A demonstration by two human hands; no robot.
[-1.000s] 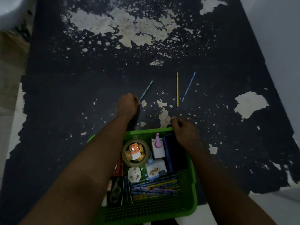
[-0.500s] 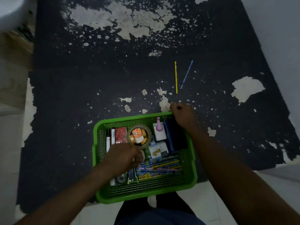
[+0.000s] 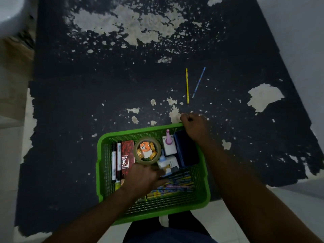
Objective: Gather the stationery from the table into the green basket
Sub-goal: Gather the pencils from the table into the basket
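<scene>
The green basket [image 3: 100,155] sits at the near edge of the black table [image 3: 70,106]. It holds a tape roll [image 3: 147,152], markers [image 3: 116,160], a red box [image 3: 127,155], a dark blue box [image 3: 185,149] and several pencils [image 3: 177,183]. My left hand [image 3: 142,178] is low inside the basket, fingers stretched out over those pencils, with nothing visible in it. My right hand [image 3: 194,127] grips the basket's far right corner rim. A yellow pencil [image 3: 187,85] and a blue pencil [image 3: 198,82] lie side by side on the table beyond the basket.
The table's black surface is peeled in pale patches [image 3: 264,96]. A white wall [image 3: 298,41] borders its right side and a white basin [image 3: 8,13] shows at the top left. Pale floor tiles and my legs [image 3: 168,232] lie below the basket.
My left hand took the blue pencil from the table's middle, carried it back into the basket, and now its fingers are stretched out over the pencils. The right hand stayed on the rim.
</scene>
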